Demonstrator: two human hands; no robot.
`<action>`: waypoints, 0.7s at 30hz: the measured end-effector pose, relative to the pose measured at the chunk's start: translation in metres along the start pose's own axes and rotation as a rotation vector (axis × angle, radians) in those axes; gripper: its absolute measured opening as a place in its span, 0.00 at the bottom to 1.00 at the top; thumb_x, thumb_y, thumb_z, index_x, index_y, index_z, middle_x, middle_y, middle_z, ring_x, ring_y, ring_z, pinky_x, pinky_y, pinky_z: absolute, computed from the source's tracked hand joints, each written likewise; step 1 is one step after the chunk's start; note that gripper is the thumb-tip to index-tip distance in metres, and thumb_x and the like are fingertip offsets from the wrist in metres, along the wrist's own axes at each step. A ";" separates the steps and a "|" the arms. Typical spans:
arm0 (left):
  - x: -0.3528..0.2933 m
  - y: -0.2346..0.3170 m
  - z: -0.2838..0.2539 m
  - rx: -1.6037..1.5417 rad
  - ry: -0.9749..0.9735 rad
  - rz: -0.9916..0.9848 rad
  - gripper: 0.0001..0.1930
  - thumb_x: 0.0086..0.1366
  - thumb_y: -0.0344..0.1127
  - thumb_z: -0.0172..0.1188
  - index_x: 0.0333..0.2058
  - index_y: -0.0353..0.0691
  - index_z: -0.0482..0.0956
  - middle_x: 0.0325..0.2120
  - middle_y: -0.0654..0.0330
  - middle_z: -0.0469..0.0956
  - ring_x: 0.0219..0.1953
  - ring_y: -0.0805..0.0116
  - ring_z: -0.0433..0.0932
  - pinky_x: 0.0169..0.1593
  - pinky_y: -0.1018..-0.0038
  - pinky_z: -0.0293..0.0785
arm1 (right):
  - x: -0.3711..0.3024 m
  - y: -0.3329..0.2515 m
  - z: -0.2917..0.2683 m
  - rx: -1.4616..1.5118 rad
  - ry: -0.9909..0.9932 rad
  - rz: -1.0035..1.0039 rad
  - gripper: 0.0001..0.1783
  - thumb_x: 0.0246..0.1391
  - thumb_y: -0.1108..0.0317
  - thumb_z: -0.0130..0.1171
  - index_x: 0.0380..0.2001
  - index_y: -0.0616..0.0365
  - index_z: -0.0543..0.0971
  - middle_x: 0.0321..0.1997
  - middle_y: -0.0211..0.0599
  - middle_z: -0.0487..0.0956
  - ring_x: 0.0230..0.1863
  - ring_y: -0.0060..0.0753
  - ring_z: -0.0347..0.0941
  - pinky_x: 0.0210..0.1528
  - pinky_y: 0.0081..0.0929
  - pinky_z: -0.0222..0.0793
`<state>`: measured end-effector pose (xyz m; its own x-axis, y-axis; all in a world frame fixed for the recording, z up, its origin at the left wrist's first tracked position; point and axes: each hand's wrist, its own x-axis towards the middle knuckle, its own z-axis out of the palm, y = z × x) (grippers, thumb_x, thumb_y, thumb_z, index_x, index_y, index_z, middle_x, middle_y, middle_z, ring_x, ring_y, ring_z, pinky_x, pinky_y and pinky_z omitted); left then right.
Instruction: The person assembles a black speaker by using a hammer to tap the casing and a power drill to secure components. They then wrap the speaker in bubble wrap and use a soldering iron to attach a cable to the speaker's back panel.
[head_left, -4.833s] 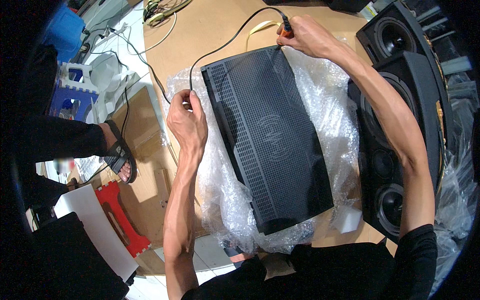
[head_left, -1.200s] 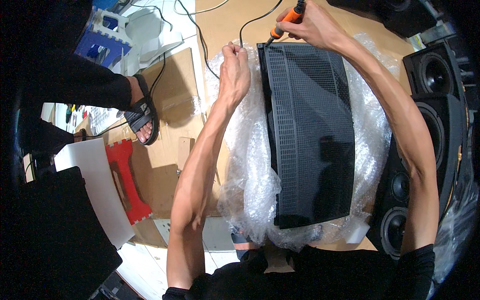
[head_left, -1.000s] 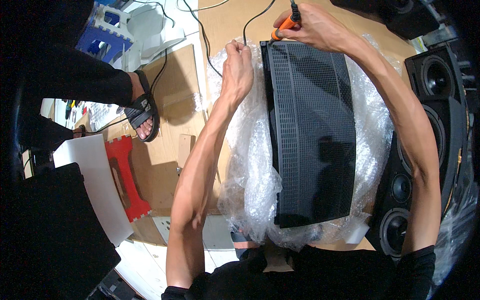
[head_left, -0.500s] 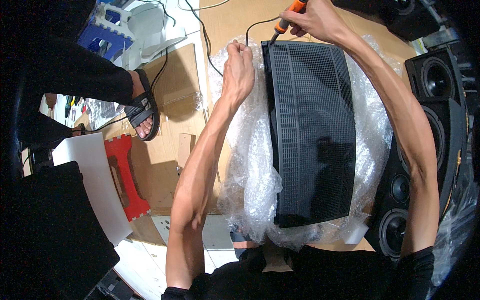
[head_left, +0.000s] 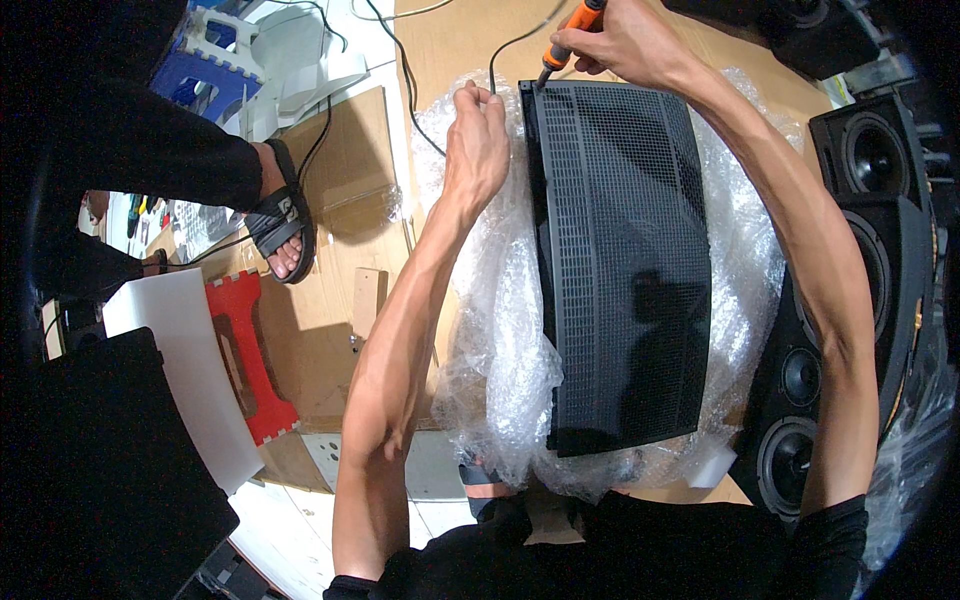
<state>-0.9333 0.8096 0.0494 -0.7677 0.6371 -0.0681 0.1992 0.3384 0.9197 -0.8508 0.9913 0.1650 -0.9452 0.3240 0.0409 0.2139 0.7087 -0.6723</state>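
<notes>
A black speaker cabinet with a curved mesh grille [head_left: 620, 260] lies on crumpled bubble wrap [head_left: 500, 340]. My right hand [head_left: 635, 45] is closed around the orange handle of what looks like a soldering iron [head_left: 574, 28]. The iron slants down to the left, its tip at the cabinet's far left corner. Left of that corner, my left hand [head_left: 478, 135] is raised over the bubble wrap with its fingertips pinched together. What they hold, if anything, is too small to make out. A black cable [head_left: 495, 62] rises beside these fingers.
Dark speakers with round cones [head_left: 872, 150] line the right side. At left are another person's sandaled foot [head_left: 285, 235], a red plastic piece [head_left: 243, 350], a white foam sheet [head_left: 180, 370] and a blue-and-white stool [head_left: 215, 70]. A small wooden block [head_left: 369, 298] lies beside my left forearm.
My right hand and the iron have shifted slightly left, the tip staying at the cabinet corner. The cable's upper part has moved a little. My left hand is nearly still.
</notes>
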 end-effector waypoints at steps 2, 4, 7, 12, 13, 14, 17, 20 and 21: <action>0.000 -0.001 0.001 0.009 0.006 0.007 0.17 0.71 0.40 0.39 0.46 0.30 0.63 0.57 0.29 0.62 0.58 0.39 0.67 0.61 0.59 0.60 | -0.001 0.005 0.005 0.072 0.066 0.047 0.11 0.50 0.65 0.59 0.23 0.60 0.84 0.15 0.37 0.77 0.17 0.26 0.73 0.21 0.28 0.67; 0.000 -0.001 0.000 -0.004 0.006 0.008 0.17 0.71 0.41 0.40 0.46 0.30 0.63 0.58 0.29 0.60 0.60 0.39 0.65 0.62 0.60 0.59 | -0.002 0.006 0.007 0.129 0.095 0.082 0.11 0.50 0.65 0.59 0.22 0.60 0.84 0.15 0.37 0.77 0.16 0.25 0.72 0.20 0.27 0.67; 0.004 -0.013 0.002 0.043 0.037 0.072 0.15 0.72 0.42 0.40 0.45 0.35 0.62 0.40 0.52 0.69 0.44 0.62 0.74 0.47 0.60 0.79 | -0.002 -0.001 0.001 -0.022 0.044 0.038 0.11 0.50 0.64 0.60 0.23 0.61 0.84 0.15 0.37 0.77 0.16 0.26 0.73 0.20 0.28 0.67; 0.003 -0.006 0.003 -0.006 0.012 0.017 0.16 0.71 0.41 0.40 0.45 0.31 0.63 0.52 0.37 0.65 0.53 0.45 0.69 0.57 0.60 0.66 | 0.002 -0.001 -0.005 -0.114 -0.084 -0.016 0.12 0.49 0.64 0.61 0.26 0.62 0.84 0.19 0.40 0.79 0.19 0.29 0.74 0.24 0.29 0.69; 0.001 -0.001 0.001 -0.025 0.000 -0.011 0.17 0.70 0.40 0.40 0.45 0.30 0.63 0.57 0.30 0.62 0.58 0.37 0.66 0.62 0.59 0.60 | 0.001 -0.001 -0.006 -0.101 -0.101 -0.051 0.12 0.48 0.63 0.61 0.26 0.62 0.84 0.20 0.41 0.80 0.20 0.30 0.74 0.25 0.29 0.69; 0.001 -0.002 0.001 -0.017 0.010 0.002 0.17 0.70 0.40 0.40 0.45 0.30 0.63 0.57 0.30 0.62 0.58 0.37 0.66 0.62 0.59 0.60 | 0.003 0.002 -0.006 -0.061 -0.123 -0.089 0.12 0.48 0.63 0.61 0.27 0.63 0.84 0.21 0.42 0.80 0.21 0.30 0.75 0.27 0.29 0.70; 0.000 -0.001 0.000 -0.018 0.013 0.008 0.16 0.70 0.40 0.40 0.45 0.30 0.63 0.56 0.30 0.63 0.58 0.37 0.66 0.62 0.59 0.59 | 0.009 0.009 -0.010 -0.009 -0.171 -0.163 0.13 0.47 0.63 0.62 0.28 0.64 0.83 0.25 0.44 0.82 0.25 0.31 0.76 0.29 0.28 0.70; -0.002 0.002 -0.001 -0.038 -0.004 -0.015 0.16 0.71 0.40 0.40 0.45 0.30 0.63 0.57 0.29 0.62 0.59 0.37 0.65 0.62 0.59 0.59 | 0.010 0.001 -0.019 -0.084 -0.183 -0.115 0.13 0.47 0.64 0.63 0.29 0.65 0.83 0.26 0.43 0.82 0.26 0.30 0.76 0.30 0.27 0.70; 0.000 -0.002 0.000 -0.030 0.005 0.002 0.16 0.71 0.40 0.40 0.46 0.30 0.63 0.57 0.29 0.61 0.59 0.37 0.65 0.62 0.59 0.59 | 0.009 -0.003 -0.020 -0.087 -0.194 -0.104 0.13 0.47 0.64 0.64 0.29 0.64 0.83 0.25 0.43 0.82 0.25 0.30 0.75 0.29 0.27 0.70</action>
<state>-0.9335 0.8087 0.0480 -0.7704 0.6342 -0.0647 0.1825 0.3166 0.9308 -0.8553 1.0041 0.1821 -0.9912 0.1257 -0.0419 0.1252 0.7858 -0.6056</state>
